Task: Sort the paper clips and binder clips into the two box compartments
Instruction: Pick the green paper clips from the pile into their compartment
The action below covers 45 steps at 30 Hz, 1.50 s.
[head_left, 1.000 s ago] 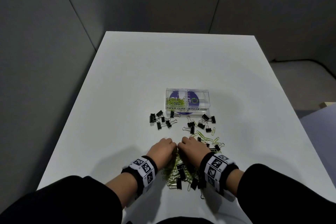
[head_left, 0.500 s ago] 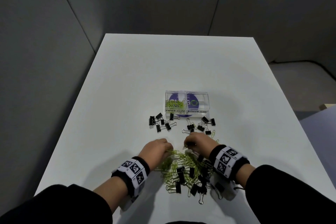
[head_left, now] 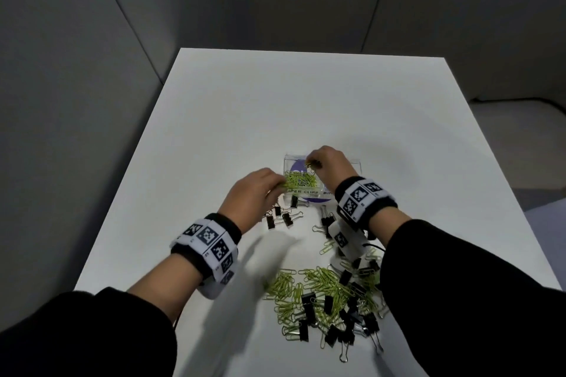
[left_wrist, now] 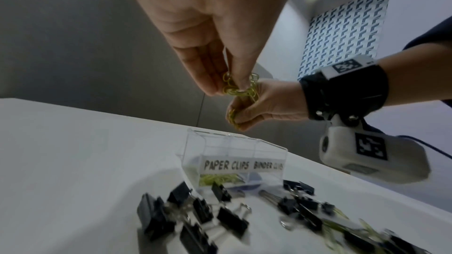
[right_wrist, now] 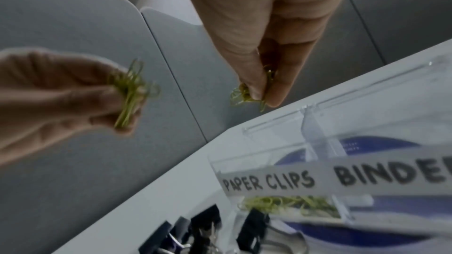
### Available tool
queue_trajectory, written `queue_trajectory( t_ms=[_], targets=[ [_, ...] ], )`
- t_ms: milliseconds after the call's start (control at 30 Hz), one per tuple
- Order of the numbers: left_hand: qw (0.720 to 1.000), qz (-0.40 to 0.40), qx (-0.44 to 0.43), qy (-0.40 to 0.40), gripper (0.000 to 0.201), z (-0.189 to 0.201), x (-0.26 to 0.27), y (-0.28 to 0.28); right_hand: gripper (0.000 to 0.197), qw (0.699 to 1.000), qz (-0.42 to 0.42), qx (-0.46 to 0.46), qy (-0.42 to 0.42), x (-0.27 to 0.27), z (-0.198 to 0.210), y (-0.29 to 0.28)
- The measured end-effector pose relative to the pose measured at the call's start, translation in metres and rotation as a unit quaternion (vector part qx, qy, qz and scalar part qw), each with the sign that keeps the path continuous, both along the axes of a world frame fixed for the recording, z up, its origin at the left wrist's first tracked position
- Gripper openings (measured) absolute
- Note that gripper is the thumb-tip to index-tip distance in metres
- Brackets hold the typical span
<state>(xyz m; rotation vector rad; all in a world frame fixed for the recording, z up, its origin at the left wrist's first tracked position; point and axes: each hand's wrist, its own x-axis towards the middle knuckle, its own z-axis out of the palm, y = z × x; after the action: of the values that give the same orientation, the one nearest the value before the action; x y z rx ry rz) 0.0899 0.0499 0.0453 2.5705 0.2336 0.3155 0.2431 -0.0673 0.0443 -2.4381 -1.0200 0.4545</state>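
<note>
Nearest me, well short of the box (head_left: 355,164): mixed heap (head_left: 324,300) of green paper clips and black binder clips on the table (head_left: 214,131). Just before the box: loose binder clips (head_left: 280,219). My left hand (head_left: 255,193) pinches a paper-clip bunch (left_wrist: 234,88) at the box's left edge. Over its PAPER CLIPS compartment (head_left: 301,179), my right hand (head_left: 329,162) pinches another bunch (right_wrist: 247,96).

Both of the person's arms, in black sleeves, reach forward over the table, each wrist wrapped in a black band with white square-patterned markers. The left hand (head_left: 255,193) is held up off the table, palm down, its fingers and thumb pinched together round a small bunch of paper clips (left_wrist: 236,86). The right hand (head_left: 329,162) is a little further forward and also raised, its fingertips (right_wrist: 257,92) pointing down and pinching a second small bunch of clips (right_wrist: 244,94).
</note>
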Motion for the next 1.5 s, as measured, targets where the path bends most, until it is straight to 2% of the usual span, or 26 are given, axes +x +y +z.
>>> queue_trajectory(
  t_ms=[100, 200, 367, 500, 567, 667, 733, 833, 967, 1133, 1267, 1333, 1400, 1500],
  targets=[
    [1.000, 0.014, -0.003, 0.003, 0.021, 0.000, 0.027, 0.009, 0.027, 0.999, 0.015, -0.020, 0.021, -0.001, -0.012, 0.002],
    [0.998, 0.022, 0.010, 0.052, 0.025, -0.003, 0.057, 0.011, 0.030, 1.000, 0.007, -0.004, 0.024, -0.002, -0.013, -0.009],
    [0.982, -0.035, 0.103, 0.152, 0.028, -0.016, 0.089, 0.001, 0.027, 0.999, -0.018, 0.032, 0.023, -0.003, -0.012, -0.045],
    [0.956, -0.077, 0.190, 0.212, 0.030, -0.026, 0.093, -0.004, 0.024, 0.999, -0.028, -0.011, 0.033, -0.010, -0.018, -0.084],
    [0.957, -0.079, 0.192, 0.204, 0.032, -0.028, 0.088, -0.007, 0.021, 0.997, -0.029, -0.048, 0.047, -0.014, -0.025, -0.101],
    [0.976, -0.072, 0.132, 0.156, 0.032, -0.025, 0.070, -0.023, 0.021, 0.992, -0.025, -0.116, 0.051, -0.021, -0.032, -0.124],
    [0.976, -0.116, 0.114, 0.148, 0.029, -0.027, 0.052, -0.041, 0.021, 0.987, -0.031, -0.151, 0.051, -0.026, -0.034, -0.138],
    [0.952, -0.206, 0.127, 0.189, 0.031, -0.040, 0.025, -0.068, 0.021, 0.978, -0.046, -0.201, 0.039, -0.035, -0.039, -0.158],
    [0.925, -0.250, 0.190, 0.215, 0.040, -0.060, 0.006, -0.090, 0.024, 0.961, -0.126, -0.245, 0.033, -0.053, -0.048, -0.177],
    [0.921, -0.226, 0.236, 0.214, 0.053, -0.073, -0.023, -0.090, 0.027, 0.964, -0.125, -0.232, 0.044, -0.082, -0.058, -0.179],
    [0.936, -0.199, 0.219, 0.190, 0.045, -0.074, -0.043, -0.075, 0.024, 0.974, -0.088, -0.202, 0.046, -0.095, -0.061, -0.161],
    [0.927, -0.226, 0.237, 0.184, 0.039, -0.078, -0.052, -0.065, 0.023, 0.977, -0.059, -0.198, 0.048, -0.095, -0.058, -0.152],
    [0.929, -0.219, 0.230, 0.188, 0.030, -0.078, -0.062, -0.058, 0.022, 0.978, -0.039, -0.195, 0.057, -0.092, -0.053, -0.148],
    [0.937, -0.206, 0.202, 0.198, 0.045, -0.075, -0.076, -0.057, 0.026, 0.979, -0.021, -0.196, 0.052, -0.089, -0.049, -0.152]
  ],
)
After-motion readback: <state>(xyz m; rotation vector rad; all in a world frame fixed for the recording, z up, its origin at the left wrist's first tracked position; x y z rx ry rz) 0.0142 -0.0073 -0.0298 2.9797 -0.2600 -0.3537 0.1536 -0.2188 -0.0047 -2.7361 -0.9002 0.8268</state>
